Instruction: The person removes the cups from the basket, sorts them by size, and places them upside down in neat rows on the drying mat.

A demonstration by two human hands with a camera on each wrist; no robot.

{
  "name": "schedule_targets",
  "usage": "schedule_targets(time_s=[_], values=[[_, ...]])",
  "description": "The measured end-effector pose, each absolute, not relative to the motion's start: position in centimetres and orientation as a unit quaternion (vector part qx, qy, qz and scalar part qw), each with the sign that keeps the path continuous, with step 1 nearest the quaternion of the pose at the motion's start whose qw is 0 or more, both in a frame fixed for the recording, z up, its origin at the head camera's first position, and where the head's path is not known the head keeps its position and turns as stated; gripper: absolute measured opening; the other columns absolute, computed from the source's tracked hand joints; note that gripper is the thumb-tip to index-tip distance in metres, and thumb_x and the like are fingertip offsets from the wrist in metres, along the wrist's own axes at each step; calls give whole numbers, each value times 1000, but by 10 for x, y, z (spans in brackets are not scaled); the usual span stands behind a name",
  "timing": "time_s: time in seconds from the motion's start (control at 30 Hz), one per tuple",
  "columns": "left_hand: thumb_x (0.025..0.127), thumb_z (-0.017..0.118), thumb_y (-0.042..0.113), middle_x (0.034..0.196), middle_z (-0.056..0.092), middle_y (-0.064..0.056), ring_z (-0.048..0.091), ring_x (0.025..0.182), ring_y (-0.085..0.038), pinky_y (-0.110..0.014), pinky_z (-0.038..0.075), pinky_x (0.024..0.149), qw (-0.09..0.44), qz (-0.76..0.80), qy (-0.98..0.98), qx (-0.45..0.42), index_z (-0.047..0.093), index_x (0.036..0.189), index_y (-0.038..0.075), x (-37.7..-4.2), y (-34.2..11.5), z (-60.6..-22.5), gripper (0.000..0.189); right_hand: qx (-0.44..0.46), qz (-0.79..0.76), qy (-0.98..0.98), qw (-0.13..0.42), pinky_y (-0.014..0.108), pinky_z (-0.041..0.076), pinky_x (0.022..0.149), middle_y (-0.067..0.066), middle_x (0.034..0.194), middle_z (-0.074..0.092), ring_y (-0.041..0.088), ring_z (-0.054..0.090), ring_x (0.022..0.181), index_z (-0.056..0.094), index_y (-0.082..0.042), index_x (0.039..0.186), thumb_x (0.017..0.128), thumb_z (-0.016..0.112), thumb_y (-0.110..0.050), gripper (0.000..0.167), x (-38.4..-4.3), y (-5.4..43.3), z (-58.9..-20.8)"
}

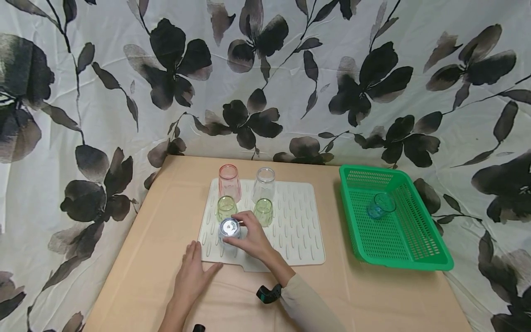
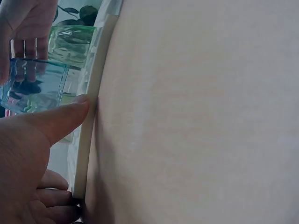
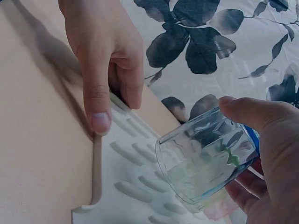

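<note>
My right hand (image 1: 253,237) grips a clear, blue-tinted glass (image 3: 208,158) between thumb and fingers, its base turned up. The glass is over the front left part of a white ridged drying mat (image 1: 290,230); whether it touches the mat I cannot tell. My left hand (image 1: 192,276) rests at the mat's front left corner, thumb on the front edge and straight fingers along the left side. Behind the held glass stand two green glasses, one on the left (image 1: 226,208) and one on the right (image 1: 263,212). Farther back are a pink glass (image 1: 229,182) and a clear glass (image 1: 264,183).
A green plastic basket (image 1: 404,260) stands right of the mat, with a blue glass (image 1: 380,206) inside it. A tan cloth covers the table (image 1: 373,299). Behind hangs a white curtain (image 1: 311,101) with dark flowers.
</note>
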State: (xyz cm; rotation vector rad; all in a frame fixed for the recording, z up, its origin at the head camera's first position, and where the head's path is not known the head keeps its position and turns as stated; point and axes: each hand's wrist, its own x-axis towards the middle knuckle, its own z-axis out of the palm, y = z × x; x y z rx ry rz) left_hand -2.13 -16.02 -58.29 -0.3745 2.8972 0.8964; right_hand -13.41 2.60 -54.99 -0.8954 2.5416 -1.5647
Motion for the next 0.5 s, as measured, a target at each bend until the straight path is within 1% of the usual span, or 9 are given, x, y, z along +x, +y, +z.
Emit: schedule_targets(time_s=[0.1,0.23,0.33,0.5], values=[[89,73,47,161,18,-34,14,150,-53,-68,27,116,41,284,949,-127,22,152,-14,-22,-160,-585,102,-280,-498,820,19,30,56,100,6,125,57,19,59,117,59,-6,132,79,87,-28,64,-136,21,-553],[89,72,47,160,20,-35,16,150,-51,-67,27,117,32,279,951,-129,25,151,-14,-23,-158,-587,99,-270,-490,829,27,27,55,101,5,126,56,18,59,117,59,-7,132,79,86,-29,63,-139,16,-557],[89,72,48,159,22,-35,17,149,-52,-66,27,117,27,276,952,-132,27,151,-14,-23,-158,-588,99,-266,-483,833,35,25,55,101,5,126,56,17,60,117,59,-8,133,79,86,-29,63,-141,12,-559],[89,73,47,159,22,-36,18,149,-53,-66,29,117,26,274,952,-134,26,150,-15,-25,-158,-589,99,-264,-478,836,44,23,55,99,7,126,56,18,61,116,59,-6,133,80,86,-30,64,-143,7,-562]])
